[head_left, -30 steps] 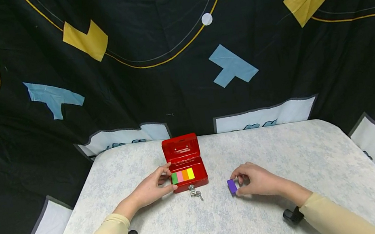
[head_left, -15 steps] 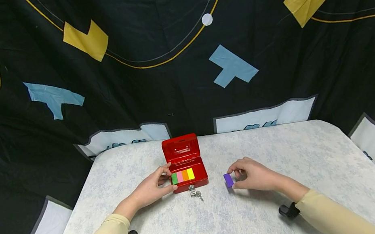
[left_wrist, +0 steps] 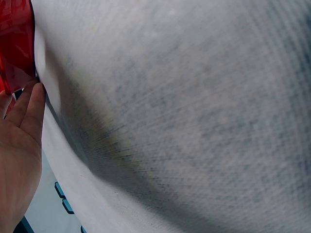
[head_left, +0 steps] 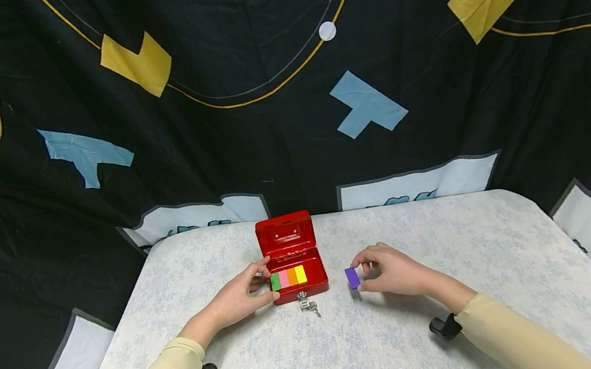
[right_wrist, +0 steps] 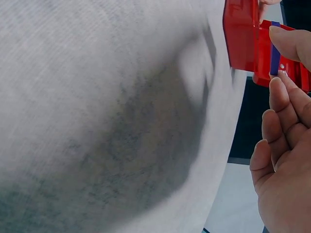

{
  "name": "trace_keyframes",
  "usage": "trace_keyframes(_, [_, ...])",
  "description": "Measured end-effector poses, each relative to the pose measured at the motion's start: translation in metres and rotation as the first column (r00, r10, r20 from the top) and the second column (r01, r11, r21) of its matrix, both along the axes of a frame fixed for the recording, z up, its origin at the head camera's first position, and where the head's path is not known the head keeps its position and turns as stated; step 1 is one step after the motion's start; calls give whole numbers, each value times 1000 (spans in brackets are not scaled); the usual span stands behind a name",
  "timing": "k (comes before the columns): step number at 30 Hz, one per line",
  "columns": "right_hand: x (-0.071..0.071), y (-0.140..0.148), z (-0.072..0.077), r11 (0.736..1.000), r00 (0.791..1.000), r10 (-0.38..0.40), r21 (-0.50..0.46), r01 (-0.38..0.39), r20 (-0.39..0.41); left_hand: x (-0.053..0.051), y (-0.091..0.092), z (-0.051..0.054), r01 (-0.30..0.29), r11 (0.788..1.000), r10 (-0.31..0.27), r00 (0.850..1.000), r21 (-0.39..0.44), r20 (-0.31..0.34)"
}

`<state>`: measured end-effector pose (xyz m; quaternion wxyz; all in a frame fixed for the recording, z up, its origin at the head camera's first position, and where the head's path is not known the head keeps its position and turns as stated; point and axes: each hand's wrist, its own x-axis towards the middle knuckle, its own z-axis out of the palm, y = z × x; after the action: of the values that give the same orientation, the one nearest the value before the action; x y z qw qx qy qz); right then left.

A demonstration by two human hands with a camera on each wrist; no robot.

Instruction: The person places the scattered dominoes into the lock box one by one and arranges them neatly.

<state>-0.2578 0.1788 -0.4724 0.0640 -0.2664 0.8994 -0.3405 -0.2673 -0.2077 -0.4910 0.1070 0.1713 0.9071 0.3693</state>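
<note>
A red metal cash box (head_left: 315, 265) stands with its lid raised on the table. Inside it a row of green, pink, orange and yellow domino blocks (head_left: 291, 277) lies side by side. My left hand (head_left: 240, 296) holds the left end of the box, thumb at the front corner and index finger toward the back. To the right of the box, my right hand (head_left: 396, 270) pinches a flat purple domino block (head_left: 352, 278) between thumb and fingertips, just above the cloth. In the right wrist view, the purple block (right_wrist: 275, 53) appears edge-on against the red box behind it.
A latch with keys (head_left: 309, 305) hangs at the front of the box. A pale patterned cloth covers the table (head_left: 278, 368). Behind it rises a black curtain (head_left: 267, 150) with yellow and blue shapes.
My right hand has moved left and away from me with the purple domino block, closer to the box. The left hand and the box stay where they were.
</note>
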Motion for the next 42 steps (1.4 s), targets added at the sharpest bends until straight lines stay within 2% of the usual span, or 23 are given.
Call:
trace_keyframes(10, [-7, -9, 2, 1000, 1000, -2, -2, 2, -14, 0, 0, 0, -11, 1000, 11, 1000, 1, 11])
trace_keyframes(42, [-26, -40, 10, 998, 999, -26, -50, 27, 33, 3, 1, 2, -16, 1000, 16, 1000, 0, 19])
